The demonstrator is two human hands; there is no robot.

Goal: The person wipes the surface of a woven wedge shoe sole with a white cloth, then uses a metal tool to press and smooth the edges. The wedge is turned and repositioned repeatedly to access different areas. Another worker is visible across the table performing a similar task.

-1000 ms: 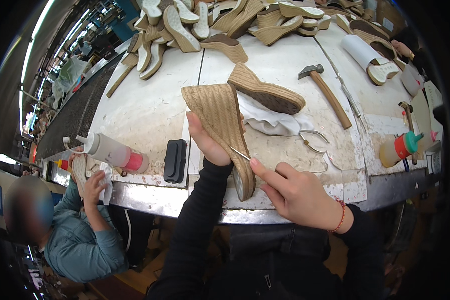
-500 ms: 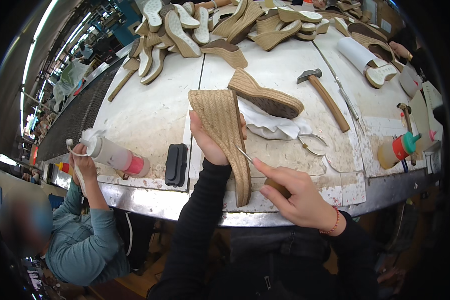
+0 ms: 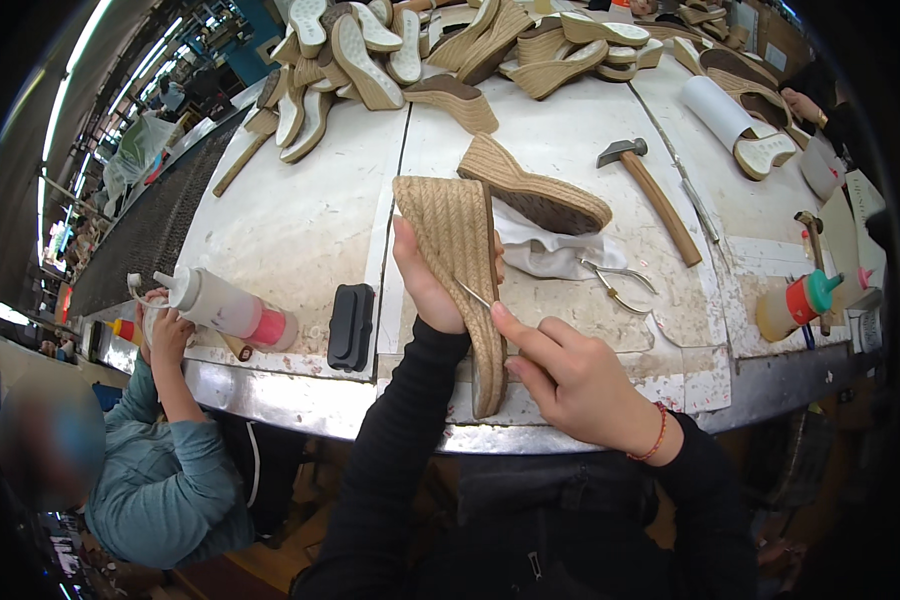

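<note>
My left hand (image 3: 428,285) is closed around a rope-covered wedge sole (image 3: 442,225), held upright over the table's near edge with its thick heel end uppermost. My thumb shows on its left side, and fingertips appear past its right edge. In my closed right hand (image 3: 595,390) is an awl (image 3: 477,298), its thin metal shaft lying against the braided side of the wedge, near the narrow part. The awl's handle is hidden in my palm. Just beyond, a second wedge sole (image 3: 535,190) rests on its side, partly over a white cloth (image 3: 545,255).
Metal nippers (image 3: 622,288) touch the cloth, and a hammer (image 3: 660,205) lies farther right. A black case (image 3: 351,328) and squeeze bottle (image 3: 232,308) are at left; a green-capped bottle (image 3: 798,305) is at right. Wedge soles (image 3: 360,65) pile up behind. A co-worker (image 3: 170,480) works at left.
The wedge and my left hand have shifted slightly right. The awl's tip has moved from near the wedge's right edge farther onto its braided side. My right hand has turned, hiding the wooden handle.
</note>
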